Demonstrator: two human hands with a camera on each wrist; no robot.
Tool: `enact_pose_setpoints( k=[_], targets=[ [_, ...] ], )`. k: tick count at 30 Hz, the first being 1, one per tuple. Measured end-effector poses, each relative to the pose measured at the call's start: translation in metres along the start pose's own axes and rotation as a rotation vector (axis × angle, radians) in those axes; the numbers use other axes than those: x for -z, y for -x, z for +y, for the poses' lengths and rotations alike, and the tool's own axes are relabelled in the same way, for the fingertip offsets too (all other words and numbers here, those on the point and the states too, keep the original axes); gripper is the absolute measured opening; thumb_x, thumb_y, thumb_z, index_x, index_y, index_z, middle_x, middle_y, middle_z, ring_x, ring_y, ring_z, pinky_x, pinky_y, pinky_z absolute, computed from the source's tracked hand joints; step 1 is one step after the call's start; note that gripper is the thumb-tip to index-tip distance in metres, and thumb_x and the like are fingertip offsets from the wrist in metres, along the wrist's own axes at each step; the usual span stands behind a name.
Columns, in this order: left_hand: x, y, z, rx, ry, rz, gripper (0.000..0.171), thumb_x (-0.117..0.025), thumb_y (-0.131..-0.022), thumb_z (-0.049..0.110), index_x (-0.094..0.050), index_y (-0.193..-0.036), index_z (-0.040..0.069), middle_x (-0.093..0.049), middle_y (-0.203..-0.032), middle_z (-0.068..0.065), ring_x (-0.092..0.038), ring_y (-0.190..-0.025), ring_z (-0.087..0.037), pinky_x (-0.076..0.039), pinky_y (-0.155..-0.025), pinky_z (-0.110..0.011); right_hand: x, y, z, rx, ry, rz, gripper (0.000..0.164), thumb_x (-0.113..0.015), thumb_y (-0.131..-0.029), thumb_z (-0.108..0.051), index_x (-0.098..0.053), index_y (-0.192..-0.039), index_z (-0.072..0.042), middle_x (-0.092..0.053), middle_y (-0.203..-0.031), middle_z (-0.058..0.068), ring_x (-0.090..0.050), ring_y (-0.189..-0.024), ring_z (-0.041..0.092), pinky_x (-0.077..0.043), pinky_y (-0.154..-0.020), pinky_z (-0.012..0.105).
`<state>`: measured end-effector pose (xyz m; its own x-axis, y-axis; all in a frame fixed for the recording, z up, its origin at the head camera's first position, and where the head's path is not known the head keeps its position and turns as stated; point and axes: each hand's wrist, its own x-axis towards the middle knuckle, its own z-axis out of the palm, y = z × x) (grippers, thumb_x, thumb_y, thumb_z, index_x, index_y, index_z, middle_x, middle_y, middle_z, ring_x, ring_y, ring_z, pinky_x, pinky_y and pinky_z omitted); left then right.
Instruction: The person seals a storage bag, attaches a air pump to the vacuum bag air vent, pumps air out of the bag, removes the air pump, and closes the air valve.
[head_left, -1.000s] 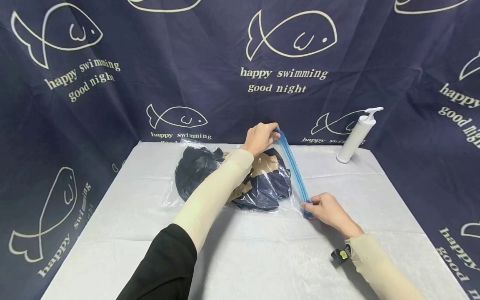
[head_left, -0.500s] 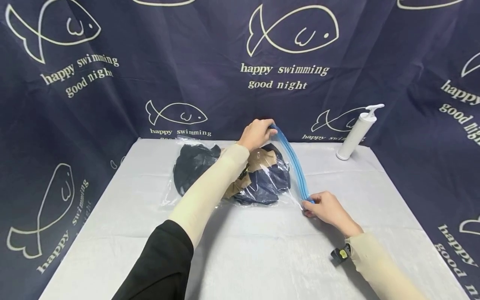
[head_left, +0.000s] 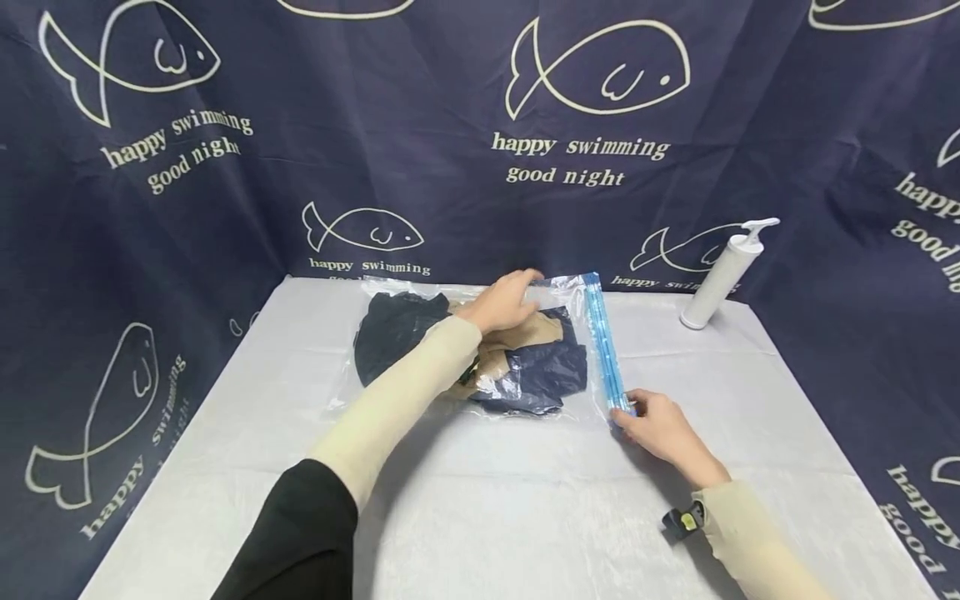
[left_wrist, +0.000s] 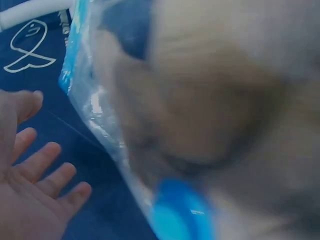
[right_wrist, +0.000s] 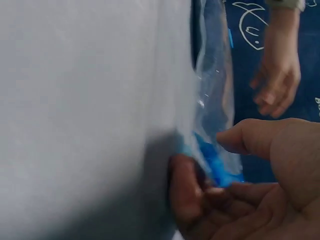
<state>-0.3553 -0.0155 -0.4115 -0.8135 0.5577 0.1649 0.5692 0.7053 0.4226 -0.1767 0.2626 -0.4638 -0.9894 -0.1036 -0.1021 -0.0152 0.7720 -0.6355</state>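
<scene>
A clear vacuum storage bag point(head_left: 573, 404) with a blue zip strip point(head_left: 604, 342) lies at the back of the table. Inside it are crumpled dark and tan clothes point(head_left: 543, 371). My left hand point(head_left: 504, 302) is over the bag, away from the strip; its fingers point(left_wrist: 50, 157) are spread and hold nothing in the left wrist view. At the strip's near end my right hand point(head_left: 660, 425) grips the bag's corner, its thumb point(right_wrist: 250, 137) beside the blue corner and its other fingers curled. A round blue piece point(left_wrist: 182, 212) shows on the bag, blurred.
A white hand pump point(head_left: 722, 279) stands at the table's back right, right of the bag. Dark blue fish-print cloth point(head_left: 585, 208) hangs close behind and along both sides of the white table point(head_left: 510, 517).
My left hand let go of the strip's far end and moved down and left over the bag. The strip, arched before, now lies flatter. My right hand stays at the near corner.
</scene>
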Motion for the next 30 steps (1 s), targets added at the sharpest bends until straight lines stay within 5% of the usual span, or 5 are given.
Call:
enact_pose_setpoints(
  k=[7,14,19,24,30],
  targets=[
    [-0.003,0.065,-0.031,0.056,-0.120,-0.003,0.072,-0.069,-0.094,0.047,-0.047,-0.150,0.009,-0.050,-0.153,-0.014,-0.041,-0.147,-0.036,-0.032,-0.123,-0.051,0.013,-0.009,-0.019,0.079,0.080,0.102,0.079,-0.069,-0.097,-0.037,-0.036,-0.151,0.010,-0.052,-0.139,0.039,-0.055,-0.125,0.055,-0.044,-0.104,0.067],
    [0.019,0.126,-0.069,0.186,-0.183,0.056,0.091,-0.068,-0.086,0.065,-0.043,-0.154,0.010,-0.040,-0.158,-0.021,-0.027,-0.151,-0.049,-0.028,-0.119,-0.070,0.006,-0.035,-0.050,0.159,0.084,0.097,0.098,-0.071,-0.092,-0.053,-0.026,-0.158,0.005,-0.031,-0.157,0.038,-0.031,-0.145,0.055,-0.028,-0.116,0.071],
    [0.032,0.168,-0.090,0.358,-0.195,-0.021,0.107,-0.065,-0.084,0.072,-0.028,-0.162,0.009,-0.018,-0.168,-0.027,-0.010,-0.155,-0.054,-0.020,-0.120,-0.072,-0.013,-0.055,-0.064,0.179,0.118,0.021,0.112,-0.071,-0.087,-0.063,-0.019,-0.161,0.002,-0.017,-0.163,0.038,-0.017,-0.151,0.057,-0.023,-0.117,0.074],
    [0.027,0.193,-0.101,0.429,-0.151,-0.081,0.115,-0.056,-0.085,0.081,-0.017,-0.165,0.008,-0.006,-0.169,-0.030,-0.003,-0.155,-0.055,-0.015,-0.121,-0.072,-0.033,-0.070,-0.068,0.171,0.154,-0.016,0.117,-0.068,-0.084,-0.072,-0.014,-0.165,-0.006,-0.006,-0.166,0.037,-0.007,-0.152,0.059,-0.017,-0.116,0.079],
    [0.019,0.200,-0.103,0.426,-0.143,-0.068,0.116,-0.051,-0.083,0.086,-0.018,-0.165,0.011,-0.008,-0.170,-0.029,-0.005,-0.155,-0.054,-0.007,-0.123,-0.072,-0.054,-0.082,-0.074,0.151,0.252,-0.027,0.121,-0.064,-0.081,-0.081,-0.015,-0.165,-0.009,-0.006,-0.168,0.033,-0.006,-0.152,0.061,-0.013,-0.117,0.079]
  ],
)
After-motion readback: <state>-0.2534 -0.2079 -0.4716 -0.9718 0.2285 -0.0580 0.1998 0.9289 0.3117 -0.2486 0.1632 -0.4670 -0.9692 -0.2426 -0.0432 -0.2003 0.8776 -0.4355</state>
